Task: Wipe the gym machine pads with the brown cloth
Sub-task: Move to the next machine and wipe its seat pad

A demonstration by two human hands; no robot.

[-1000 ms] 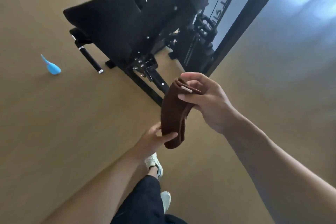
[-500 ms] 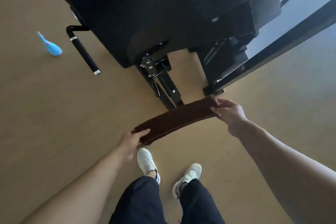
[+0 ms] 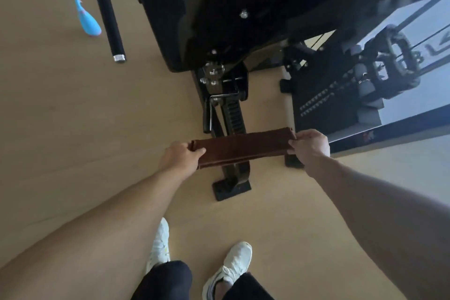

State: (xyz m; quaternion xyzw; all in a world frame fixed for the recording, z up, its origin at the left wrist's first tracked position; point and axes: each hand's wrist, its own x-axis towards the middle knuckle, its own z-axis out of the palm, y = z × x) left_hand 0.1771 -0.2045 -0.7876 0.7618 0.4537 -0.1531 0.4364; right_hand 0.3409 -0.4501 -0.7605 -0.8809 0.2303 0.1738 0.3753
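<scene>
A folded brown cloth (image 3: 243,147) is held stretched between the left hand (image 3: 179,157) and right hand (image 3: 310,146), each end pinched, below the black padded gym machine seat (image 3: 219,7).

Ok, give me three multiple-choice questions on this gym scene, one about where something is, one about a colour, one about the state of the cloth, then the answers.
1. Where does the blue bottle lie?
A. on the floor, left of the handle
B. on the pad
C. beside the shoes

2. What colour are the shoes?
A. black
B. white
C. red

3. How is the cloth held?
A. bunched in one hand
B. draped over the pad
C. folded into a strip, stretched between both hands

Answers:
1 A, the bottle rests on the tan floor next to the handle.
2 B, both shoes are white.
3 C, the left hand and right hand each grip one end, short of the pad.
</scene>
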